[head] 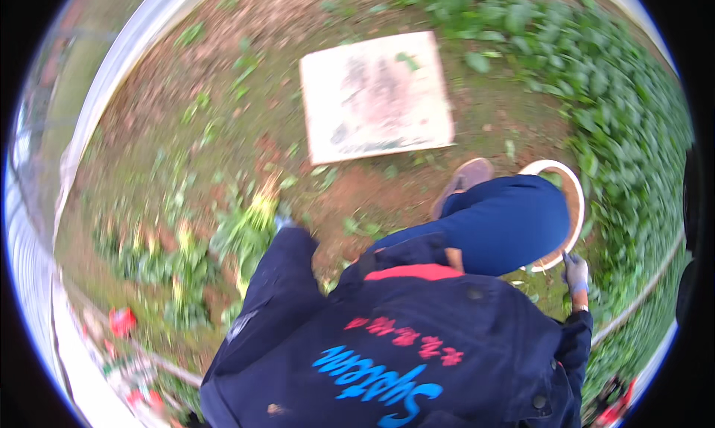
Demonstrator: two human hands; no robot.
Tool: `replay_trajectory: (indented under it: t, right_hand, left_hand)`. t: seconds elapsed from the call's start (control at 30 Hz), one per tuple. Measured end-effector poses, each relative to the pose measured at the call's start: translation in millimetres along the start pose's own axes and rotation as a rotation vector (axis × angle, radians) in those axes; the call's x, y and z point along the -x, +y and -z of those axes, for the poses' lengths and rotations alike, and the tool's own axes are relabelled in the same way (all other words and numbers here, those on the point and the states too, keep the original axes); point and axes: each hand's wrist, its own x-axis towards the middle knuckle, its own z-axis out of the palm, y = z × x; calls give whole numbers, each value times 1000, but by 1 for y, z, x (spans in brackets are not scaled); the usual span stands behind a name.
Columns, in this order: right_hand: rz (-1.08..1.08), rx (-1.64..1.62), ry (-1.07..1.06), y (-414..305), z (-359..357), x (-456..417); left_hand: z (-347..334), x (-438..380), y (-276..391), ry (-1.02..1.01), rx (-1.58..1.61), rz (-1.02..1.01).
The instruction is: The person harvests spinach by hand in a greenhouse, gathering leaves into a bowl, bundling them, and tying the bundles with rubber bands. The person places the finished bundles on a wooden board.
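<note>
My left hand [284, 220], in a bluish glove, is mostly behind the dark sleeve cuff. It is beside a bunch of leafy greens [246, 232] with pale stems and roots upward; whether it grips the bunch cannot be told. At the right, my right hand [576, 272] wears a light grey glove, its fingertips near the white rim of a round container [578, 221]. A small dark thing shows at those fingertips, too blurred to name. The container has a brown inside and is partly covered by my bent leg in blue trousers.
A dirt-marked white board [380, 98] with a leaf on it lies on the soil ahead. More bunches of greens [187, 255] lie at left. Dense leafy plants [620, 109] grow along the right. Plastic sheeting [95, 109] edges the left; a red object [122, 322] is at lower left.
</note>
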Motion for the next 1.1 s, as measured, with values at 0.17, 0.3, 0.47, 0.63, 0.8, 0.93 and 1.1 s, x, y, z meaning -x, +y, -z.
replay_trajectory:
  t: [0.17,0.3,0.47,0.63,0.8,0.93,1.1]
  right_hand:
    - [466,81,379,-23,1,-1]
    - [185,-503,154,-61,10,15]
    - [183,-617,12,-71,19,20]
    - [583,74,421,-76,18,25]
    - [655,-272,286,-112,52,72]
    - [424,-347,296,-103,57,64]
    - [146,-565,299,-43,43,36]
  left_hand:
    - [4,-19,24,237,27,-261]
    - [59,19,40,407,455,-492]
    - [145,64,62,417,812,-925]
    - [283,165,112,1033,567,-1112]
    - [400,129,211,1130,-133,-1210]
    - [492,42,312,1067,-380,-860]
    - [578,-31,376,1134,-57,-644]
